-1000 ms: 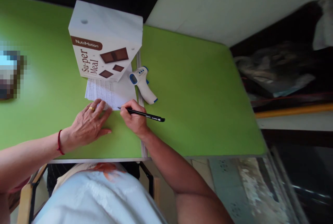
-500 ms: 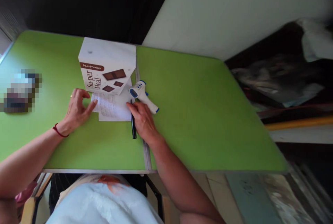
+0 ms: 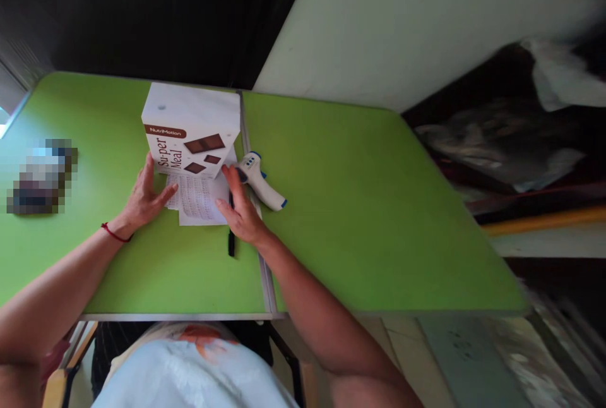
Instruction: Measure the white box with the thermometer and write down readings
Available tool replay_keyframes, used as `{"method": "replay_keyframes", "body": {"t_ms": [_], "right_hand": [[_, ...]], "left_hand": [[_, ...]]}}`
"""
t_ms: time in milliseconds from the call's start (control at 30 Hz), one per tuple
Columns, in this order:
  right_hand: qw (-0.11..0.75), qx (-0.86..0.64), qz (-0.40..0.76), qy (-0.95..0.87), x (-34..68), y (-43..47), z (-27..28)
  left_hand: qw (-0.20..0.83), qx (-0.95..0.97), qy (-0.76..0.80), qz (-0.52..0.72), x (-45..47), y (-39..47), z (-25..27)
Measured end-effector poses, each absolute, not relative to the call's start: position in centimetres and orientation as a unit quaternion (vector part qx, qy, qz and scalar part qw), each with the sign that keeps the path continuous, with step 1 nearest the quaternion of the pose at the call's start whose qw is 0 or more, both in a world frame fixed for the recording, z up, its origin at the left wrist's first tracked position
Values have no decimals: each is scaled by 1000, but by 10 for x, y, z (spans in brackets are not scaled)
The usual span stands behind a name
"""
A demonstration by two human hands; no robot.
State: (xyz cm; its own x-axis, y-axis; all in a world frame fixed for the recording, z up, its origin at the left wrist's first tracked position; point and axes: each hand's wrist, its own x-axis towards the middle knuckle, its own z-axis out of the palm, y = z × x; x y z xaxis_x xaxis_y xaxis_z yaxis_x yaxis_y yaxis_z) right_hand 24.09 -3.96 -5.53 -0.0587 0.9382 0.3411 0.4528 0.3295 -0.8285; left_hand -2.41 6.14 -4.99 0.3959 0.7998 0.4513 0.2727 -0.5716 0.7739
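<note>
A white box with brown bar pictures and "Su-per Meal" lettering stands upright on the green table. Printed papers lie flat at its foot, partly beneath it. My left hand is at the box's lower left corner, thumb stretched toward the papers, fingers apart. On the other side my right hand reaches to the box's lower right, its thumb and fingers spread over the papers' edge. Under that hand lies a black pen, partly hidden. A white and blue infrared thermometer rests just right of it.
The green table has a metal seam running through it near my right forearm. A blurred-out object lies at the left. A dark panel and a pale wall rise behind. Cluttered shelves stand to the right.
My right hand has let go of the pen, which now lies on the table, and has shifted left toward the box. My left fingers have straightened up along the box's side.
</note>
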Motion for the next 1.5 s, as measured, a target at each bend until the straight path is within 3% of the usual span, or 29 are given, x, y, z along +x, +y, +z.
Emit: {"method": "replay_keyframes", "body": {"t_ms": [100,267,600,700,800,867,967,1033,1100,1300,1400,1500], "right_hand": [[443,-502,301,-679,240,-38,-57],[487,-485,339,-643,238,-45,-44],[521,-471,341,-625,230,-71,-28],[518,-499,251,-648,239,-65,-28],[494,-594,62,-632,260,-56,-33],[440,-672,-37,-595,275,-51,-39],[336,-730,-62,-592,289,-48,-49],[310,-740,-40,-595,292,-47,-52],[343,-738,2,-581,289,-48,-48],[598,-572,253,-501,252,-69,-7],[592,-451,488,-457,226,-85,14],[543,-408,599,-424,205,-92,23]], "left_hand": [[289,797,359,390,-25,58,-48],[229,809,300,451,-12,42,-33],[273,750,348,492,-8,20,-33],[290,744,342,496,-7,22,-33],[325,734,330,496,-5,21,-31],[351,731,316,492,-4,20,-28],[371,734,294,487,-4,20,-25],[370,737,290,486,-4,20,-24],[368,740,292,481,-4,21,-24],[352,743,310,477,-6,23,-30],[323,755,315,475,-7,22,-31],[314,760,328,466,-8,21,-32]]}}
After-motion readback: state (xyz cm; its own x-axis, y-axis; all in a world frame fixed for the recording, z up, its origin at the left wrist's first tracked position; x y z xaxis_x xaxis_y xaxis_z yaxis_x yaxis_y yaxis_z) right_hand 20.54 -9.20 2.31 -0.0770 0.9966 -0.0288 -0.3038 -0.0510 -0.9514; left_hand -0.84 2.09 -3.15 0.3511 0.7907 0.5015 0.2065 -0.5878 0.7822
